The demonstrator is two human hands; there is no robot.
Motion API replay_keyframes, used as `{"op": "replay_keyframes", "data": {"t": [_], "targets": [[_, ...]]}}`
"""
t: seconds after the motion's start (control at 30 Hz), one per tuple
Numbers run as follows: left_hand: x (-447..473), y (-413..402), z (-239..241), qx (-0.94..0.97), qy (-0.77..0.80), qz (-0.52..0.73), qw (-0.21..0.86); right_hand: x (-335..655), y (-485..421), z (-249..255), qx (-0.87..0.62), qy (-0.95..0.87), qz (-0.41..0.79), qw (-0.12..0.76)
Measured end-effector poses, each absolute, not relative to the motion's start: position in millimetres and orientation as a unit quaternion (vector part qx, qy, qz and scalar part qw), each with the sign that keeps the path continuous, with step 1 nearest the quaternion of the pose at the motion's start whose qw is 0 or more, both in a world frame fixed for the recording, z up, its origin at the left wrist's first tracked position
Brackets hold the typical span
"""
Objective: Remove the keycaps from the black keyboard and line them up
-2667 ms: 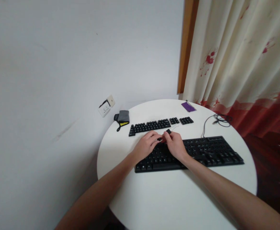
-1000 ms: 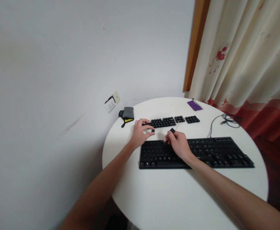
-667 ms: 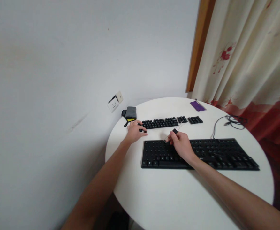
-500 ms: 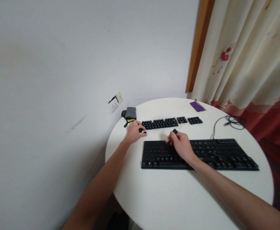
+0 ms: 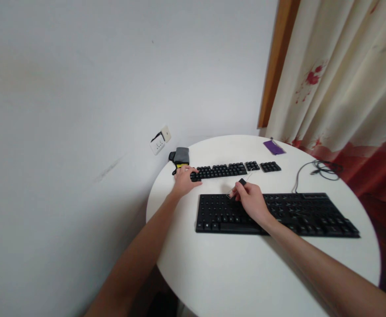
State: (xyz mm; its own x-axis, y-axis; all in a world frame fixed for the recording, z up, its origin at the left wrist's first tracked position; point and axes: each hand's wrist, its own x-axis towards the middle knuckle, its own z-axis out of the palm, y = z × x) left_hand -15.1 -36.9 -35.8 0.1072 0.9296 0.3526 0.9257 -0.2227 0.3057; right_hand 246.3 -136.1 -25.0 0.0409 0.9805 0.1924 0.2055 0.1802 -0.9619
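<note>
A black keyboard point(image 5: 298, 215) lies across the round white table point(image 5: 245, 273); many of its keys are off. Behind it, removed black keycaps point(image 5: 222, 170) lie in a row, with two smaller groups point(image 5: 270, 167) to the right. My left hand point(image 5: 184, 182) rests at the row's left end, fingers curled onto the end keycaps. My right hand point(image 5: 250, 201) sits on the keyboard's upper left part, pinching a small keycap puller point(image 5: 241, 182) with a black handle.
A grey pouch point(image 5: 180, 156) with a yellow patch lies at the table's back left edge, below a wall socket point(image 5: 159, 141). A purple card point(image 5: 273, 147) lies at the back. The keyboard cable point(image 5: 318, 168) coils at the right, near a curtain point(image 5: 344, 79).
My left hand carried a keycap from the keyboard to the left end of the keycap row and now rests there. My right hand stayed on the keyboard with the puller. The view shifted slightly left.
</note>
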Motion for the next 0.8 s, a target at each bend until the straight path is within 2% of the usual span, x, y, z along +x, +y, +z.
{"op": "replay_keyframes", "data": {"t": [0.63,0.7,0.8], "targets": [[-20,-36,-34,0.745,0.621,0.244,0.020,250,-137,-24,-0.491,-0.612,0.375,0.494],[-20,-35,-31,0.754,0.591,0.285,0.026,250,-137,-24,-0.495,-0.635,0.354,0.477],[-20,-34,-26,0.716,0.566,0.409,0.019,251,-139,-23,-0.491,-0.665,0.336,0.452]]}}
